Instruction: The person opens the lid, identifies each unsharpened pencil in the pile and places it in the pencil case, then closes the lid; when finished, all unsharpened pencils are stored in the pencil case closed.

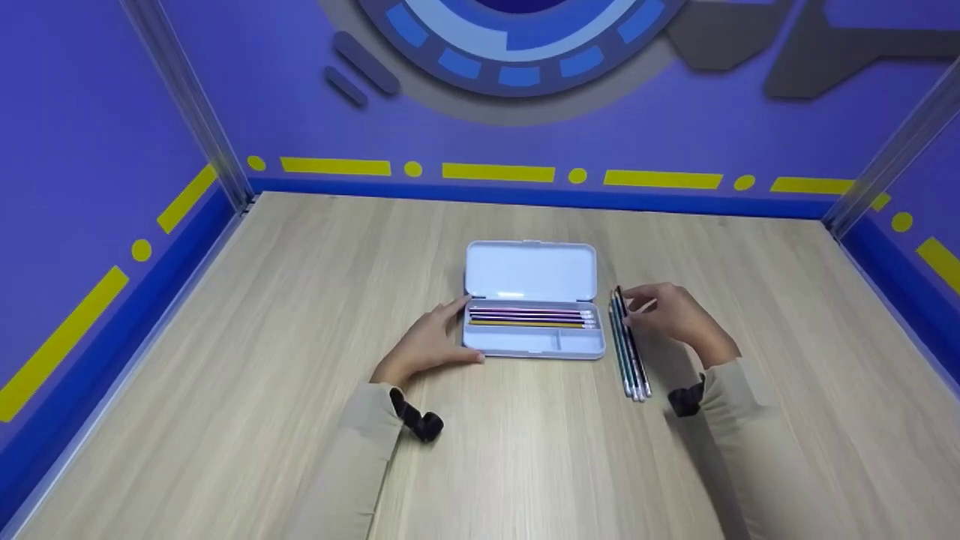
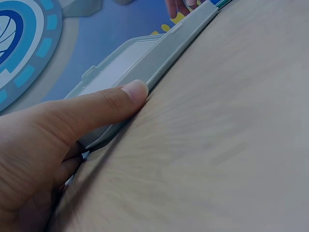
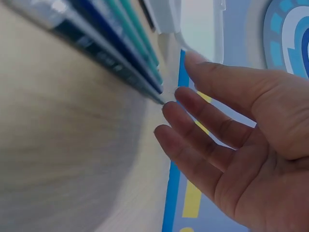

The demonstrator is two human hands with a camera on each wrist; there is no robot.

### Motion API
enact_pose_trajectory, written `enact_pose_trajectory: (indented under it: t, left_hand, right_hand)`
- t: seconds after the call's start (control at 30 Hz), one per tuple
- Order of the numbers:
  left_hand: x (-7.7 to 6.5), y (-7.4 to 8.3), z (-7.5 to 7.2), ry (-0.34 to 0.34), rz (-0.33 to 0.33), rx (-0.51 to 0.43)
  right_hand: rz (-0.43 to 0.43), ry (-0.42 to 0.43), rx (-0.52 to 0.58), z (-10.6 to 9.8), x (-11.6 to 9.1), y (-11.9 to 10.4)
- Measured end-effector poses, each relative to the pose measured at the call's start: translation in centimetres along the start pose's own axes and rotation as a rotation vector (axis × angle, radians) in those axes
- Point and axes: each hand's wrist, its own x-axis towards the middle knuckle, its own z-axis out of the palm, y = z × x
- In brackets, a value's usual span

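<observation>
A pale pencil case (image 1: 517,343) lies with its lid (image 1: 531,270) raised at the back. Several purple and yellow pencils (image 1: 525,318) fill its rear compartment; the front one and a small one at its right hold nothing visible. My left hand (image 1: 429,341) holds the case by its left end, the thumb (image 2: 113,102) against the front side. To the right of the case lies a bunch of dark and green pencils (image 1: 628,349), eraser ends toward me. Beside their far ends is my right hand (image 1: 675,319), its loosely bent fingers (image 3: 193,140) spread with nothing between them.
The wooden tabletop (image 1: 525,450) stretches around the case. Blue panels (image 1: 487,142) with yellow markings stand along the back and both sides. Black wrist straps (image 1: 424,424) are on both sleeves.
</observation>
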Motion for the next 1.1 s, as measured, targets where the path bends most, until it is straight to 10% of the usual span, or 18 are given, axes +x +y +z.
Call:
enact_pose_trajectory:
  t: [1.1]
  left_hand:
    - [0.2, -0.1, 0.0, -0.008, -0.012, -0.025]
  right_hand:
    - [0.096, -0.092, -0.026, 0.0, 0.0, 1.5]
